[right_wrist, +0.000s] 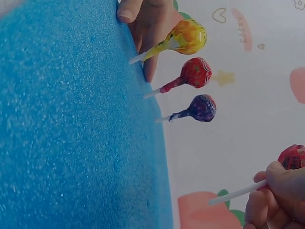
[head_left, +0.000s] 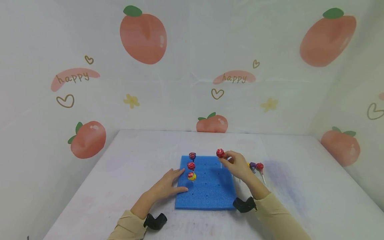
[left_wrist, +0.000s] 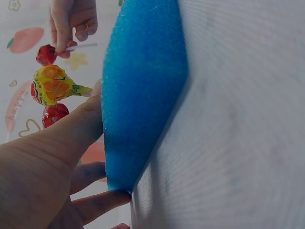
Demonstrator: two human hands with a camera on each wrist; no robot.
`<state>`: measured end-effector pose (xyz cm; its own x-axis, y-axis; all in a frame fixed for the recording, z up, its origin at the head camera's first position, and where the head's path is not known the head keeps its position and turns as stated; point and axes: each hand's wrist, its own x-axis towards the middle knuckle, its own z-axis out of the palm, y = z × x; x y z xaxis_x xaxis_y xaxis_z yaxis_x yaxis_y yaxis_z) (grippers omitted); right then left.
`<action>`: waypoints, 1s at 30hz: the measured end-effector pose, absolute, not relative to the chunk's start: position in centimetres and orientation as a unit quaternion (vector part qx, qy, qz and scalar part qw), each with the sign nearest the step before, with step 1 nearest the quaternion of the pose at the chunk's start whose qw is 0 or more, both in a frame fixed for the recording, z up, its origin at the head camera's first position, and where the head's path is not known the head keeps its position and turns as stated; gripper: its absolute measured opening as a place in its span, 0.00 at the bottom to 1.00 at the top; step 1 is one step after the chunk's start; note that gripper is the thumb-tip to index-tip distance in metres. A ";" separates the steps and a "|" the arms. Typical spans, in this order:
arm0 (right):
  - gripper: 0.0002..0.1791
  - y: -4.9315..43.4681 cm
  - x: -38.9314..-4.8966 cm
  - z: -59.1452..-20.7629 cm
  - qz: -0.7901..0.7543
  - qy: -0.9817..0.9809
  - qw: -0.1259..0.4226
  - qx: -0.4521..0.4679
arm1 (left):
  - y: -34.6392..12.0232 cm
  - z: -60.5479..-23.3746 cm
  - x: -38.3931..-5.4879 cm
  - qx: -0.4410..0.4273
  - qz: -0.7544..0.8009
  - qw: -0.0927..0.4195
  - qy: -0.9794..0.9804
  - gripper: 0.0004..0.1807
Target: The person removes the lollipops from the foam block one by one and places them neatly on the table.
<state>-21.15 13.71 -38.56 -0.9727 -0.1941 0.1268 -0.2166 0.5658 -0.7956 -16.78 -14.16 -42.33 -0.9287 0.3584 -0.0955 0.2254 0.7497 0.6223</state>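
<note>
My right hand (head_left: 238, 165) pinches a red-wrapped lollipop (head_left: 220, 153) just under its head, above the far right part of a blue foam board (head_left: 210, 196). In the right wrist view the white stick (right_wrist: 233, 194) points toward the board, its tip apart from the foam. My left hand (head_left: 165, 185) rests against the board's left edge, thumb on top and fingers along the side. Three lollipops stand in a column near that edge: a yellow one (right_wrist: 188, 37) nearest me, a red one (right_wrist: 196, 73) in the middle and a dark purple one (right_wrist: 203, 108) farthest.
Right of the board, partly behind my right hand, loose lollipops lie on the white table (head_left: 120, 186), among them a purple one (head_left: 252, 166) and a red one (head_left: 260, 167). Small holes dot the foam in rows. A fruit-printed white curtain (head_left: 186, 83) hangs behind.
</note>
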 end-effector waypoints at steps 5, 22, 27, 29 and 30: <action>0.10 14.0 -21.0 -38.4 0.451 -0.885 0.014 0.111 | -14.2 -42.4 -16.8 0.161 0.319 0.102 0.928 0.43; 0.14 15.9 -20.6 -38.8 0.458 -0.882 -0.018 0.107 | -14.2 -42.7 -17.0 0.161 0.320 0.104 0.928 0.43; 0.14 16.4 -20.4 -38.8 0.450 -0.886 -0.011 0.112 | -14.3 -42.8 -17.0 0.160 0.320 0.105 0.928 0.43; 0.15 16.5 -20.3 -38.8 0.446 -0.888 -0.009 0.113 | -14.3 -42.8 -17.0 0.159 0.322 0.105 0.927 0.43; 0.15 16.6 -20.3 -38.8 0.445 -0.888 -0.009 0.112 | -14.3 -42.8 -17.0 0.159 0.322 0.106 0.927 0.43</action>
<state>-20.33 16.63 -38.85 -0.9748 -0.2065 0.0846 -0.1914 0.5786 -0.7928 -17.01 -14.25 -42.78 -0.9273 0.3624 -0.0940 0.2259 0.7417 0.6315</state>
